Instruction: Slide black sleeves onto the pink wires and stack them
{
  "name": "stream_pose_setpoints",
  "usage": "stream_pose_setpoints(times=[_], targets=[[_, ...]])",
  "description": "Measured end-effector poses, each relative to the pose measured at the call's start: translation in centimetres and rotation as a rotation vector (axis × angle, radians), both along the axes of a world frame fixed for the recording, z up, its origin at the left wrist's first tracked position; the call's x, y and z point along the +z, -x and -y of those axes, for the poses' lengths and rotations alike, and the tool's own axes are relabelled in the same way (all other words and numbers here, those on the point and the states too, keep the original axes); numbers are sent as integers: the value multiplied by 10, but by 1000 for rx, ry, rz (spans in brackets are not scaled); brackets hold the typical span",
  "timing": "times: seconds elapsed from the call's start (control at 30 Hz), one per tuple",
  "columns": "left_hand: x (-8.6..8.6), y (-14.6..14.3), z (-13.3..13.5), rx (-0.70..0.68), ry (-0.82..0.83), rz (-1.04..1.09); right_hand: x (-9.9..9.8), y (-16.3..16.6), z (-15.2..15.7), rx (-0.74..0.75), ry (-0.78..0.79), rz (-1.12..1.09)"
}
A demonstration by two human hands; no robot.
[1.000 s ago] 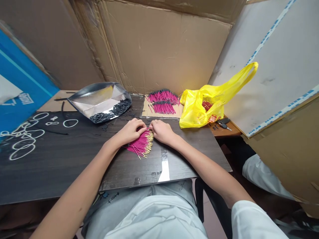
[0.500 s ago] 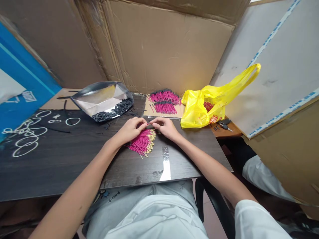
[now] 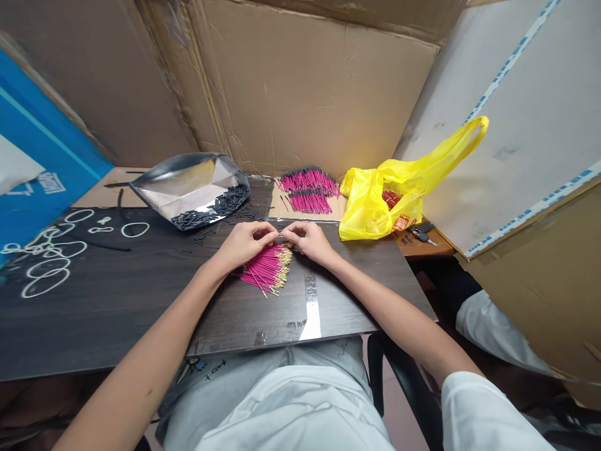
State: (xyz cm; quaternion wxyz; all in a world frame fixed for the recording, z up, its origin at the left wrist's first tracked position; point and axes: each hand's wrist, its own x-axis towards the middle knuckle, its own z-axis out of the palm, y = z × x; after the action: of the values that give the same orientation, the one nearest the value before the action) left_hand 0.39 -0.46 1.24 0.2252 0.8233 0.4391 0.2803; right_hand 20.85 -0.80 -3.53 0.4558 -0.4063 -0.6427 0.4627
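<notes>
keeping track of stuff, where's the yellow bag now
In the head view, the yellow bag sits at the back right of the table, beyond the right hand, between the black-topped pink pieces and the key.

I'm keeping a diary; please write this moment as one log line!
left hand, right hand: pinching thin piece; nearest: gold-tipped pink wires; beyond: silvery bag with black tubes, yellow plastic bag

A dark wood-grain worktop carries a fan of magenta leads with gold tips between its middle and front edge. Along the back edge sit a foil-lined bag, a cardboard sheet and, near the back right corner, a yellow plastic bag. Loose black tubes lie before the foil-lined bag; white loops lie toward the left.
</notes>
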Motion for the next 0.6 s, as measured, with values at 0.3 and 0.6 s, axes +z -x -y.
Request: stream_pose_setpoints(times=[0.3,0.6], targets=[[3,3,-2,-56,127,97,3,1,0,108,116,-244],[1,1,-3,-30,108,71,9,6,11,93,62,-246]])
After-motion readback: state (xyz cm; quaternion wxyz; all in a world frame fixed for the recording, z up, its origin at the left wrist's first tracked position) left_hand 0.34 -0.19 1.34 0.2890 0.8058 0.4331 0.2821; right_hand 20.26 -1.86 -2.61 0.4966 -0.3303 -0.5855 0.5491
